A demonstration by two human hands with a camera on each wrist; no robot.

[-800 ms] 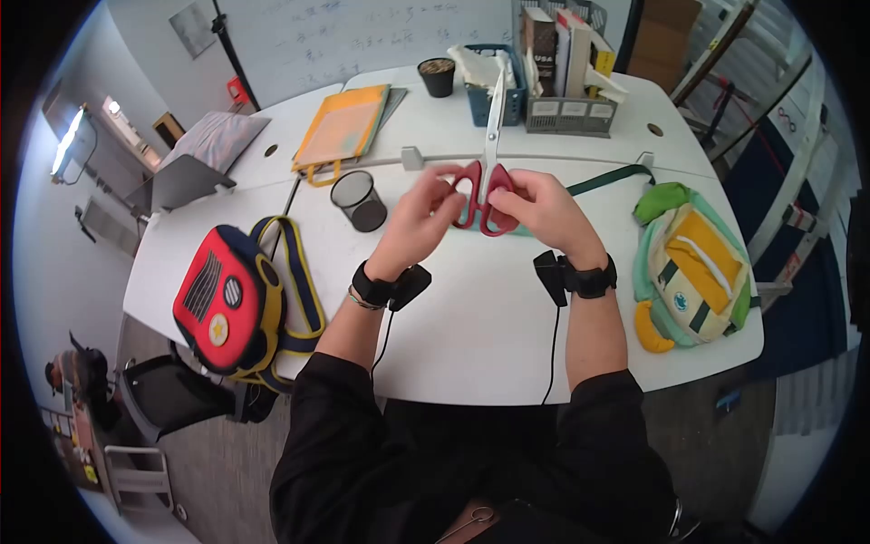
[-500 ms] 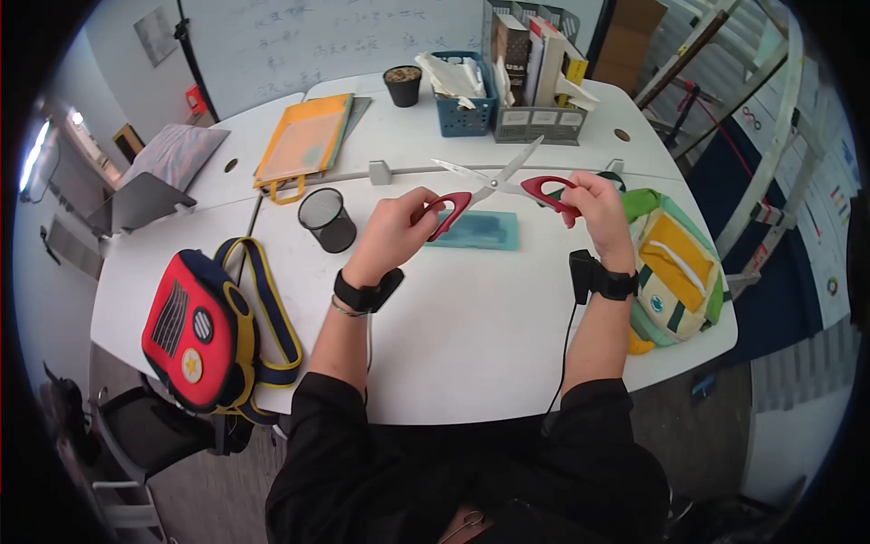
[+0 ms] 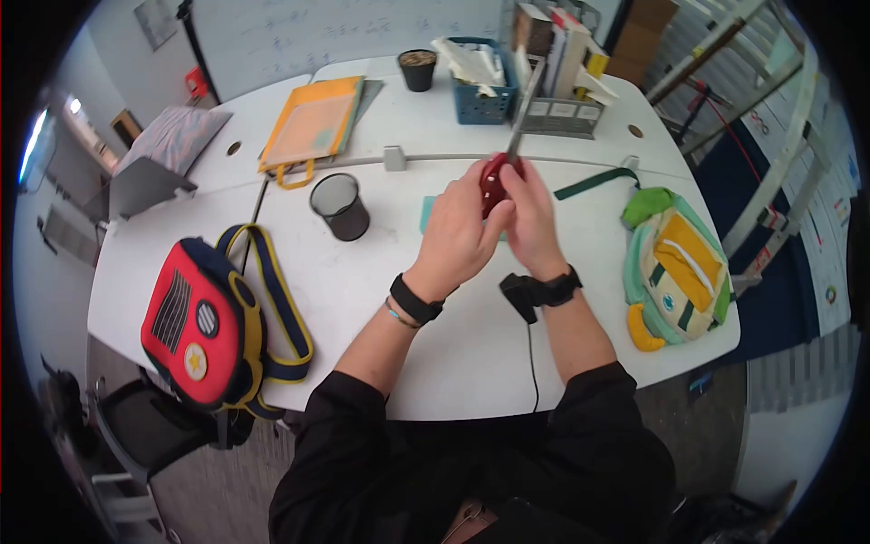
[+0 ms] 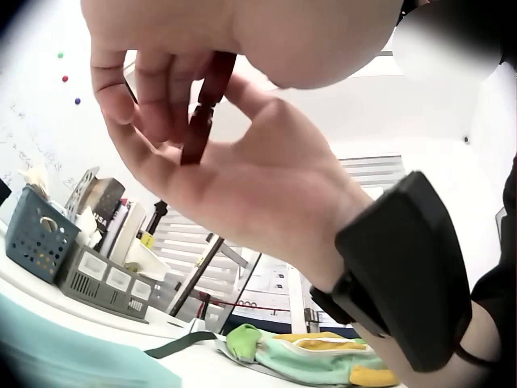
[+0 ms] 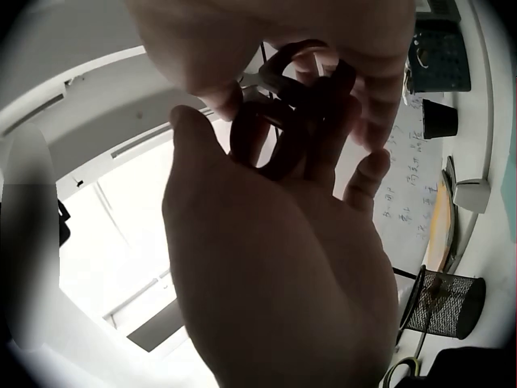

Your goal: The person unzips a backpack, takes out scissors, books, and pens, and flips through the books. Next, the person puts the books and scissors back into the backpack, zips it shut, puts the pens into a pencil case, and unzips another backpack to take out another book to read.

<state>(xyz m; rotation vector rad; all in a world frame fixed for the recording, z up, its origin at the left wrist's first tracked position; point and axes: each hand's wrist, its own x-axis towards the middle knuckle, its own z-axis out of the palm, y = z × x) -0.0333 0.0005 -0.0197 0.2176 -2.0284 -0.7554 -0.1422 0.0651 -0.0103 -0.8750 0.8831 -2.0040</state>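
Note:
Both hands hold a pair of scissors (image 3: 492, 188) with red handles above the table. Its blades lie together and point away, toward the back of the table. My left hand (image 3: 456, 231) grips the handle from the left, and my right hand (image 3: 535, 225) grips it from the right. Fingers pass through the dark handle loops (image 5: 246, 137) in the right wrist view. From the left wrist, the handles (image 4: 200, 133) show edge-on between the two hands. A teal flat case (image 3: 426, 216) lies on the table below, mostly hidden by the hands.
Left of the hands stands a black mesh pen cup (image 3: 341, 207). A red car-shaped backpack (image 3: 204, 322) lies at left, a green and yellow backpack (image 3: 680, 272) at right. Farther back are yellow folders (image 3: 313, 127), a plant pot (image 3: 418, 71), a blue basket (image 3: 480, 104) and a book holder (image 3: 562, 118).
The hands spread the scissors wide half a second ago, one on each handle. Now they have come together and the blades are closed, with the handles between the hands.

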